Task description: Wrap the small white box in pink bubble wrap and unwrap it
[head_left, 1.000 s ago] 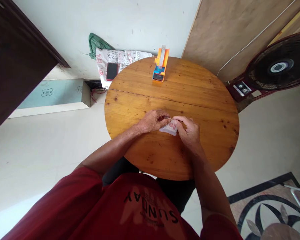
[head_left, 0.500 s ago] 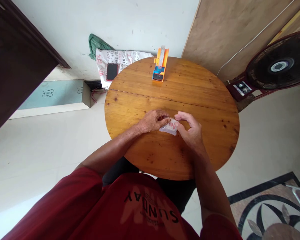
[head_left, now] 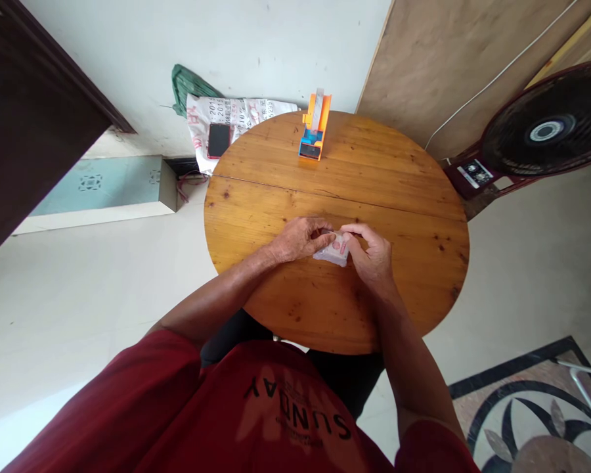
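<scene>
Both my hands meet over a small pale packet (head_left: 333, 251) with reddish print, lying near the middle of a round wooden table (head_left: 276, 197). My left hand (head_left: 300, 238) is curled, its fingertips pressed on the packet's left edge. Fingers bent, my right hand (head_left: 373, 255) pinches the packet's right side. Most of the packet is hidden under the fingers, so I cannot name it more closely.
An orange and blue holder (head_left: 315, 128) with a grey strip stands at the table's far edge. On the floor behind lie a printed white sack (head_left: 241, 113), a dark phone (head_left: 219, 139) and a green bag (head_left: 190, 85). A black fan (head_left: 546, 131) stands at the right.
My right hand lifted its fingers open half a second ago and has now curled back onto the packet. The left hand has stayed put.
</scene>
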The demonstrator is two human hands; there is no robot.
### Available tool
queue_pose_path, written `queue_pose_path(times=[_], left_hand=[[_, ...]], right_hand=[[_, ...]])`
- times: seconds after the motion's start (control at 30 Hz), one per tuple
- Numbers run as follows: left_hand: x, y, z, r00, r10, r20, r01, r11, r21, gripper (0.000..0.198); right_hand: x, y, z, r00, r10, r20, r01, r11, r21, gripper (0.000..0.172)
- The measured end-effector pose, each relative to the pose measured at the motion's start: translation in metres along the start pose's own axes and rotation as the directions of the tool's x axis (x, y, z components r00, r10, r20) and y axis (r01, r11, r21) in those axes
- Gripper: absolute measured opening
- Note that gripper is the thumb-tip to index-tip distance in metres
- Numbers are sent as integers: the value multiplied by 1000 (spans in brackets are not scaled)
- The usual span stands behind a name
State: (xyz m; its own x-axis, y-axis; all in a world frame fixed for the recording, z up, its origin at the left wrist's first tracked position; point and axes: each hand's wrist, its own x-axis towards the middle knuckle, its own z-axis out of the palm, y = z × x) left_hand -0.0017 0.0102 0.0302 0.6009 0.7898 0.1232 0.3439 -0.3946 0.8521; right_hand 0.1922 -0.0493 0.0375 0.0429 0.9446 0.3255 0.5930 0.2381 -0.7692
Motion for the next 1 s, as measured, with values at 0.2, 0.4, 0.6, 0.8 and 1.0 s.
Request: queue_pose_path(times=[0.2, 0.4, 0.6, 0.8, 1.0], left_hand=[[0, 0, 1, 1000, -23, -7, 24, 999, 22, 36], [1, -1, 2, 1000, -24, -9, 24, 1000, 4, 36], [-1, 4, -1, 999, -18, 30, 19, 1000, -20, 35], [-1, 0, 1, 1000, 5, 0, -5, 1000, 0, 33], [0, -1, 1, 1000, 6, 8, -6, 1000, 22, 32]], right_hand=[[-1, -1, 0, 999, -20, -44, 19, 1000, -23, 20], [0, -1, -4, 995, 1, -97, 6, 997, 71, 13], [1, -2, -3, 998, 64, 25, -65, 997, 41, 24], [4, 4, 4, 997, 82, -2, -81, 995, 55, 19], [8, 7, 8, 999, 4, -50, -2, 999, 48, 16]])
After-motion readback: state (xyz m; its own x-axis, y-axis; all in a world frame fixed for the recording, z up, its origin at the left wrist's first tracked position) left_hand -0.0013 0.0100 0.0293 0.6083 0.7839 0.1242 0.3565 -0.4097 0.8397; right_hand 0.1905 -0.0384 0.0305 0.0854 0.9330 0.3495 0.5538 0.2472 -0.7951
